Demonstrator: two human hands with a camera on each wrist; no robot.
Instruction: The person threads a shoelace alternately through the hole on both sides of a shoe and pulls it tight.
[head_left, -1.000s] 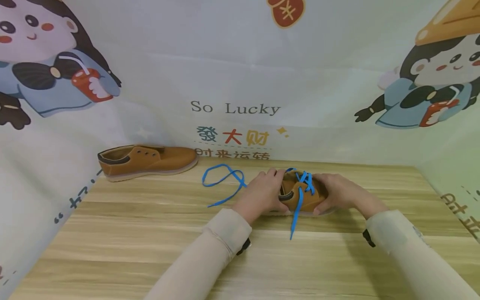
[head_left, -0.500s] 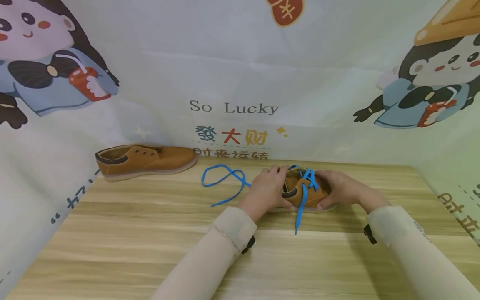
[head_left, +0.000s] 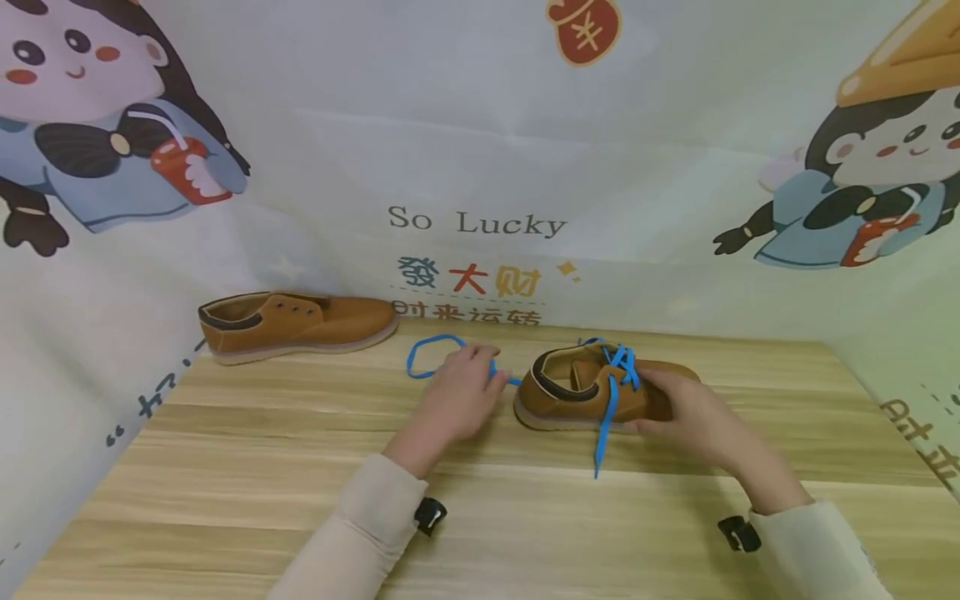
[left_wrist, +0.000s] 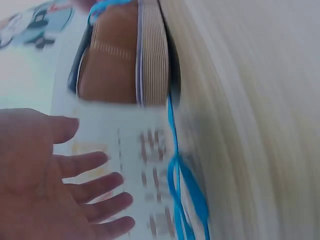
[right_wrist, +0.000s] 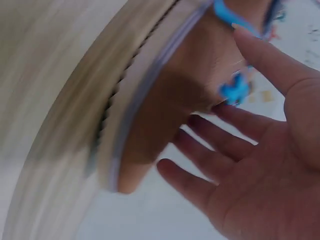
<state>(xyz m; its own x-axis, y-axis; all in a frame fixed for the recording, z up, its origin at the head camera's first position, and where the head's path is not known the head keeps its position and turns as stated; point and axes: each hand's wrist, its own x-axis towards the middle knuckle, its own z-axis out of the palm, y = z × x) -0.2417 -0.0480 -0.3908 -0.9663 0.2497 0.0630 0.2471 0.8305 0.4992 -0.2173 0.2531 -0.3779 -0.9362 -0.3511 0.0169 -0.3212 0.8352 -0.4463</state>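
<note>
A brown shoe (head_left: 555, 406) sits upright on the table, its toe to the right. Blue lace (head_left: 606, 421) crosses its upper, one end hanging down the near side. My left hand (head_left: 461, 400) is left of the heel, over the long loose stretch of lace (head_left: 433, 339), and covers part of it. In the left wrist view its fingers are spread and hold nothing, apart from the heel (left_wrist: 112, 70). At the toe end is my right hand (head_left: 701, 421); in the right wrist view its fingers (right_wrist: 205, 155) are loosely extended beside the shoe's upper (right_wrist: 165, 105).
Another brown shoe (head_left: 322, 329), without a lace, stands at the back left against the printed backdrop (head_left: 480, 158). The wooden tabletop (head_left: 570, 533) runs beneath both arms. Black straps (head_left: 430, 516) sit at the wrists.
My left hand has left the shoe's heel and moved left, over the loose lace. The right hand has loosened from the toe but stays beside it. The shoe has hardly moved.
</note>
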